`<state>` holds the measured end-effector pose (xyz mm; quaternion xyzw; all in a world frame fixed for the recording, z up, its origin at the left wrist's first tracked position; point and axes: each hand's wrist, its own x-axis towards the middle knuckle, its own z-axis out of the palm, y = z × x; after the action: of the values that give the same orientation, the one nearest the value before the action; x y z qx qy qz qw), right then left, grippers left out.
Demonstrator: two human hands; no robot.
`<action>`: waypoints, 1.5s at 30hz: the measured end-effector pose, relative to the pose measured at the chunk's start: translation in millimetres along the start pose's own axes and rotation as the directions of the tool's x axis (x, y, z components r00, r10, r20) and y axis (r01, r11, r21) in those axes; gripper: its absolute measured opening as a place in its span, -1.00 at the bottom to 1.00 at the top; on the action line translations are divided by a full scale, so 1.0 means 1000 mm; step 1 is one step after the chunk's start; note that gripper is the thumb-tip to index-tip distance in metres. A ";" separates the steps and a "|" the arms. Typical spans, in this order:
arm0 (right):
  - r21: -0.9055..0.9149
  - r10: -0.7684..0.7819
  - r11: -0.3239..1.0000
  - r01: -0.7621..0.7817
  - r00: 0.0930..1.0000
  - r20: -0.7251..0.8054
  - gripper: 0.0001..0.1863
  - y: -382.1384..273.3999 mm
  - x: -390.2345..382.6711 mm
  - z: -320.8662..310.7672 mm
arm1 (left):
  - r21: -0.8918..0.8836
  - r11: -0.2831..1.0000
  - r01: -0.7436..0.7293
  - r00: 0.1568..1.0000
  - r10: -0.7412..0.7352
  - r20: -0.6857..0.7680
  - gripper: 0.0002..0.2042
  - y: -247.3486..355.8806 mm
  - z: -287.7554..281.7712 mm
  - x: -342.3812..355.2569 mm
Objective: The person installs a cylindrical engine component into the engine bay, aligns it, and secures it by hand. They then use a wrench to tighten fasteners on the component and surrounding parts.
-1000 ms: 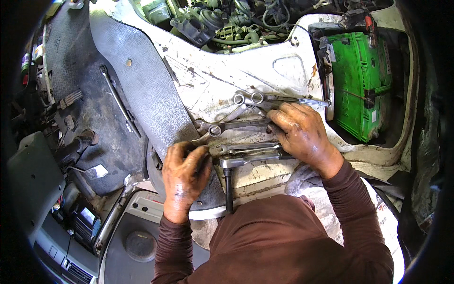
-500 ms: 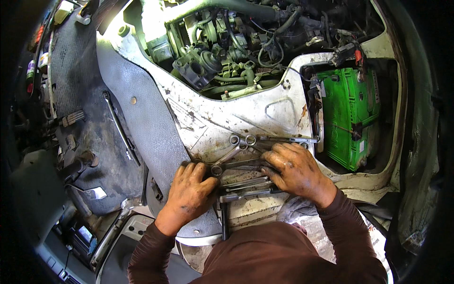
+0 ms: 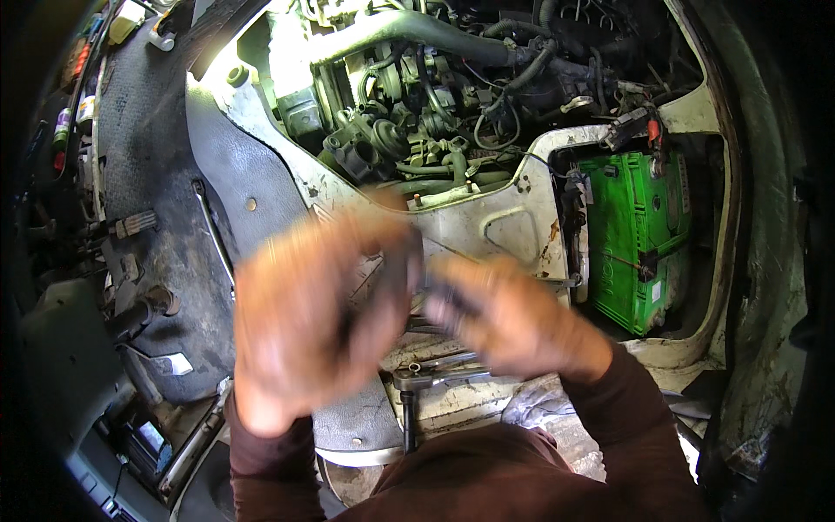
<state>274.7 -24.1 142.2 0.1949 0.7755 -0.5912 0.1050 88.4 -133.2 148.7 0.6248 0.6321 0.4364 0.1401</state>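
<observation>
Above the white metal ledge (image 3: 470, 222), my left grip (image 3: 322, 304) has lifted in a blur and my right grip (image 3: 522, 320) has swung in close to it; whether either is clamped on anything, I cannot tell. That leaves the ratchet (image 3: 417, 379) uncovered, nearer my body, a slim wrench (image 3: 450, 359) just beside it.

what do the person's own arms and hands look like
The left sleeve and right sleeve are long, fairly close-fitting and dark brown. The left hand and right hand are bare, with no gloves; motion blur hides finer marks.
</observation>
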 end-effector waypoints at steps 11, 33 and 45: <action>-0.228 -0.069 0.969 -0.100 0.770 -0.634 -0.64 0.137 0.170 -0.116 | 0.723 0.691 -0.003 0.710 -0.507 0.489 -0.73 -0.113 0.104 0.081; -0.541 0.105 0.789 -0.292 0.931 -0.350 -0.59 0.161 0.220 -0.080 | 0.103 0.921 0.377 0.871 -0.314 -0.378 -0.77 -0.150 0.069 0.062; -0.957 0.225 0.291 -0.011 0.973 0.058 -0.71 0.209 0.294 -0.070 | 0.189 0.922 0.337 0.913 -0.271 -0.304 -0.75 -0.154 0.066 0.057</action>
<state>103.6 142.6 -136.8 0.0971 0.9445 -0.0239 0.3128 22.6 -31.3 19.4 0.4644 0.7828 0.4120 0.0427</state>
